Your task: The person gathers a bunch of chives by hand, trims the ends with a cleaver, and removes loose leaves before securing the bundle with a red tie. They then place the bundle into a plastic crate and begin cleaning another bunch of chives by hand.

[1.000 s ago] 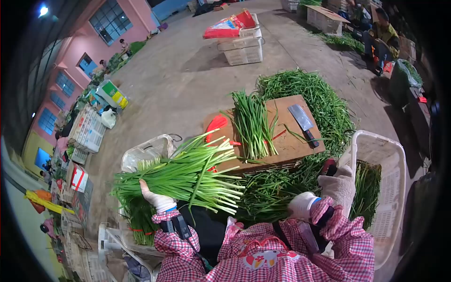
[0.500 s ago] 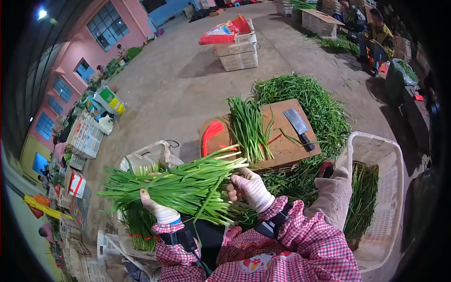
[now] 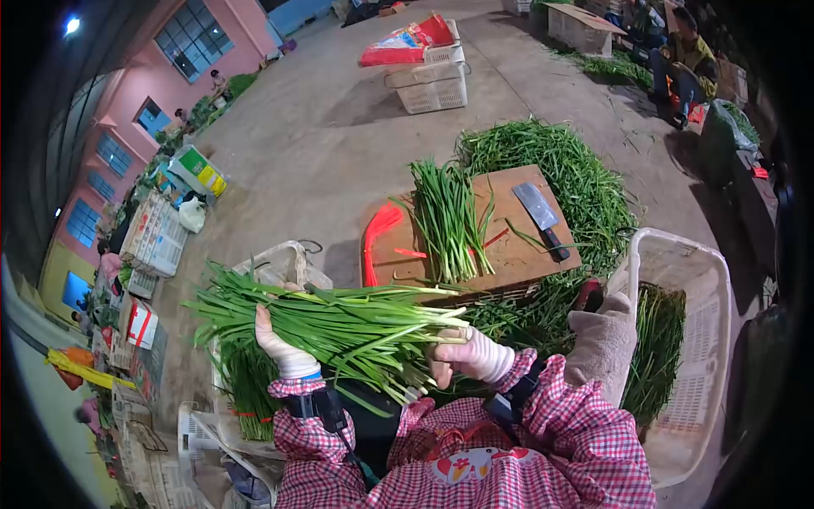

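My left hand (image 3: 284,343), in a pale glove with bare fingertips, is wrapped round a thick bunch of garlic chives (image 3: 339,318). The leaves point left and the pale stem ends point right. At those stem ends my right hand (image 3: 466,355), gloved alike, has its fingers closed on the chives; exactly which stems it grips is partly hidden. In front stands a brown board (image 3: 509,246) with a smaller bunch of chives (image 3: 449,225), a cleaver (image 3: 538,212) and a bundle of red ties (image 3: 379,237) on it.
A heap of loose green leaves (image 3: 568,170) surrounds the board's right side. White plastic crates stand at my right (image 3: 708,356) and left (image 3: 280,259), both with chives inside. Farther ahead is another crate (image 3: 432,89) with red bags. A seated person (image 3: 687,64) is at the upper right.
My right hand has moved slightly right and down along the stem ends and its fingers have curled more. The bunch in my left hand lies more level. The view has shifted slightly.
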The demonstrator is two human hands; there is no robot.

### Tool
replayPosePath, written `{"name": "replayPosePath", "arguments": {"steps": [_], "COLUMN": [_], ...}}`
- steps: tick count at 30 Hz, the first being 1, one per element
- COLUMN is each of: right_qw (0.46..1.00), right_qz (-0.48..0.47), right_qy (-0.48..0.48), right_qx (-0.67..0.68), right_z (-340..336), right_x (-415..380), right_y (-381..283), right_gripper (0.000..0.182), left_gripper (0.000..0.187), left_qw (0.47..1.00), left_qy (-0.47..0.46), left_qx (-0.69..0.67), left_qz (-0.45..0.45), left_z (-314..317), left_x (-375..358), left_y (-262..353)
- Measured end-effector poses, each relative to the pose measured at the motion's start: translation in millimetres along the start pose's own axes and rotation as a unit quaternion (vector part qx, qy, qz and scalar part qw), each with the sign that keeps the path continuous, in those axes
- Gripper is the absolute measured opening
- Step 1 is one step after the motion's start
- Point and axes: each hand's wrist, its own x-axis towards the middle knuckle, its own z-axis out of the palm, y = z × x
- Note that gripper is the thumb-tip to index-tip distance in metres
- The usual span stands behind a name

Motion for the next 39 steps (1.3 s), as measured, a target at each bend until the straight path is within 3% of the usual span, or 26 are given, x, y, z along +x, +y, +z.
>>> {"name": "replayPosePath", "arguments": {"steps": [3,5,7,8,9,11,12,13,14,16,19,21,22,24,25,27,29,31,32,33,34,35,36,37,39], "right_qw": [0.997,0.983,0.937,0.865,0.755,0.494,0.550,0.625,0.640,0.611,0.544,0.486,0.485,0.488,0.544,0.566,0.613,0.610,0.575,0.531,0.521,0.511,0.543,0.542,0.675], "right_qz": [0.075,0.124,0.253,0.240,0.214,0.335,0.282,0.130,0.021,-0.209,-0.281,-0.207,-0.206,-0.176,-0.204,-0.161,-0.086,0.019,0.138,0.253,0.289,0.325,0.235,0.232,-0.063], "right_qy": [-0.028,-0.055,-0.011,-0.035,-0.059,-0.070,-0.025,0.028,0.087,0.134,0.104,0.084,0.086,-0.004,-0.006,-0.072,-0.092,-0.122,-0.141,-0.160,-0.147,-0.132,-0.096,-0.100,0.032], "right_qx": [-0.010,-0.123,-0.240,-0.438,-0.617,-0.799,-0.785,-0.769,-0.763,-0.752,-0.784,-0.845,-0.846,-0.855,-0.814,-0.805,-0.780,-0.782,-0.794,-0.793,-0.789,-0.785,-0.800,-0.801,-0.734], "right_z": [-27.2,-40.1,-53.8,-63.4,-65.8,-64.5,-50.4,-28.9,-0.9,33.6,49.2,63.4,59.8,50.0,44.5,23.4,-1.6,-30.4,-41.6,-44.7,-35.7,-25.9,-20.2,-10.4,18.7], "right_x": [-23.7,-49.0,-73.1,-83.7,-87.3,-85.3,-75.8,-70.0,-56.7,-19.0,33.7,53.2,54.0,54.0,40.3,10.9,-26.3,-62.2,-76.0,-81.4,-80.8,-81.6,-79.8,-74.4,-53.0], "right_y": [-8.5,-24.3,-29.4,-29.0,-29.6,-27.2,-30.2,-35.7,-38.7,-39.7,-20.3,-20.6,-18.9,-14.6,-13.6,-10.9,-0.1,4.5,4.9,3.9,-6.2,-18.8,-24.5,-31.1,-42.1], "right_gripper": [0.020,0.021,0.027,0.028,0.029,0.035,0.039,0.043,0.042,0.046,0.054,0.041,0.041,0.023,0.013,0.015,0.016,0.022,0.026,0.030,0.032,0.034,0.029,0.029,0.024], "left_gripper": [0.039,0.039,0.041,0.042,0.042,0.043,0.043,0.042,0.042,0.041,0.041,0.039,0.038,0.033,0.033,0.031,0.027,0.023,0.015,0.015,0.022,0.024,0.025,0.027,0.025], "left_qw": [0.997,0.998,0.996,0.997,0.997,0.994,0.994,0.994,0.994,0.989,0.991,0.993,0.994,0.995,0.995,0.989,0.993,0.983,0.963,0.961,0.915,0.938,0.957,0.971,0.996], "left_qy": [0.057,0.055,0.083,0.077,0.072,0.107,0.099,0.093,0.094,0.138,0.122,0.104,0.094,0.076,0.077,0.101,0.085,0.093,0.160,0.163,0.172,0.161,0.152,0.147,0.023], "left_qx": [-0.057,-0.020,-0.012,-0.019,-0.026,0.022,0.022,0.022,0.023,0.030,0.031,0.034,0.032,0.023,0.022,0.035,-0.012,0.087,0.129,0.132,0.291,0.240,0.186,0.132,0.046], "left_qz": [-0.020,-0.011,-0.002,-0.002,0.000,0.030,0.037,0.042,0.044,0.045,0.053,0.046,0.047,0.061,0.063,0.106,0.085,0.129,0.174,0.181,0.221,0.193,0.164,0.135,0.067], "left_z": [11.5,12.8,-7.9,-17.1,-19.6,-21.0,-22.7,-23.2,-20.1,-10.8,-3.7,8.9,3.2,6.4,-1.1,-32.5,-50.8,-53.9,-15.0,-11.1,-9.2,-17.1,-25.2,-33.4,-42.2], "left_x": [-2.6,-3.9,5.2,10.3,12.1,14.7,16.7,16.7,16.0,15.2,9.4,2.9,1.7,-0.3,2.4,14.2,21.3,23.2,14.5,11.3,8.2,11.5,14.8,18.3,17.2], "left_y": [3.4,9.1,20.4,29.3,36.5,39.7,40.2,40.5,39.3,32.3,21.1,18.7,18.0,18.0,19.9,26.5,31.9,33.8,30.3,26.9,27.0,30.8,34.6,38.2,34.4]}}
